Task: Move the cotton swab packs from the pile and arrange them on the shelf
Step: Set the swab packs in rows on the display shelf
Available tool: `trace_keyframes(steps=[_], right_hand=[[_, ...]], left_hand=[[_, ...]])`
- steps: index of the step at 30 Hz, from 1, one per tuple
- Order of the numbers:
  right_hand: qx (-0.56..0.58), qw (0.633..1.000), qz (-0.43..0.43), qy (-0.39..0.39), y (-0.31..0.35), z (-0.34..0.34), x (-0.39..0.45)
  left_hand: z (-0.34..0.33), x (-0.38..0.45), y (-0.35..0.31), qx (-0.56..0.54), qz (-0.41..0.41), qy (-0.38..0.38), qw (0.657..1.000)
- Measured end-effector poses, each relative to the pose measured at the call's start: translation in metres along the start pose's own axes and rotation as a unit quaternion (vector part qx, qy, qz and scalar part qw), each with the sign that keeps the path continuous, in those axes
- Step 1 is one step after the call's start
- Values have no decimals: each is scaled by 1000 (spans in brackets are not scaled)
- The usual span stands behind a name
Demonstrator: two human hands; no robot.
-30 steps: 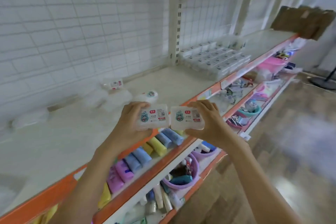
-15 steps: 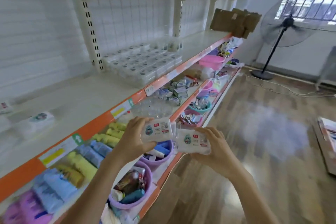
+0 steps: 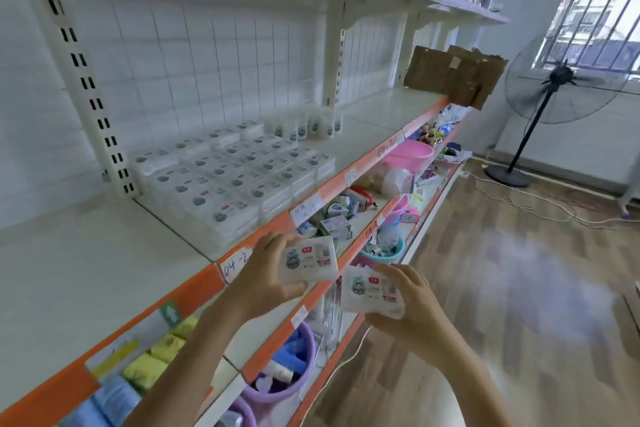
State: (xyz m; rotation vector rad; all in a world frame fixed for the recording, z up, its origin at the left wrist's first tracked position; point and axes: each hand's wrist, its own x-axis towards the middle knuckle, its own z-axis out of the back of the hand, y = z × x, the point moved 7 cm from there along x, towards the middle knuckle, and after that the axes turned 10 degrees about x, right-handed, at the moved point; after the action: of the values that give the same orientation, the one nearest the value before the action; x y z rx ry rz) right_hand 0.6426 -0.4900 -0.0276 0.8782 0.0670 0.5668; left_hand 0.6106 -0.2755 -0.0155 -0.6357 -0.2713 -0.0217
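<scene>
Two hands carry one cotton swab pack each — the left hand (image 3: 263,274) grips the upper pack (image 3: 309,262), the right hand (image 3: 410,302) the lower pack (image 3: 371,291) by its edges. Light, probably rigid, slick plastic. Beyond, arranged packs (image 3: 228,180) fill the shelf (image 3: 86,270).

— What's standing by the window?
— A fan (image 3: 562,80), with a cable (image 3: 540,199) trailing across the floor (image 3: 502,288).
— And lower down?
— A pink basin (image 3: 410,154) and purple baskets (image 3: 294,374) are sitting there.

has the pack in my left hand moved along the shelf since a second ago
Yes. The left hand's pack has travelled along the shelf toward the arranged packs.
</scene>
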Motion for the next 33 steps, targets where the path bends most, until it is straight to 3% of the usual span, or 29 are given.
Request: trace_keyframes(steps=[6, 10, 22, 33], right_hand=[[-30, 998, 52, -2, -3, 44, 134], [8, 996, 87, -6, 1, 54, 207], [43, 961, 242, 130, 38, -1, 428], [44, 912, 285, 292, 39, -61, 519]], left_hand=[[25, 116, 3, 21, -12, -47, 999], [64, 167, 15, 77, -14, -96, 992], [135, 238, 106, 133, 210, -155, 956], [122, 246, 142, 157, 389, -184, 889]])
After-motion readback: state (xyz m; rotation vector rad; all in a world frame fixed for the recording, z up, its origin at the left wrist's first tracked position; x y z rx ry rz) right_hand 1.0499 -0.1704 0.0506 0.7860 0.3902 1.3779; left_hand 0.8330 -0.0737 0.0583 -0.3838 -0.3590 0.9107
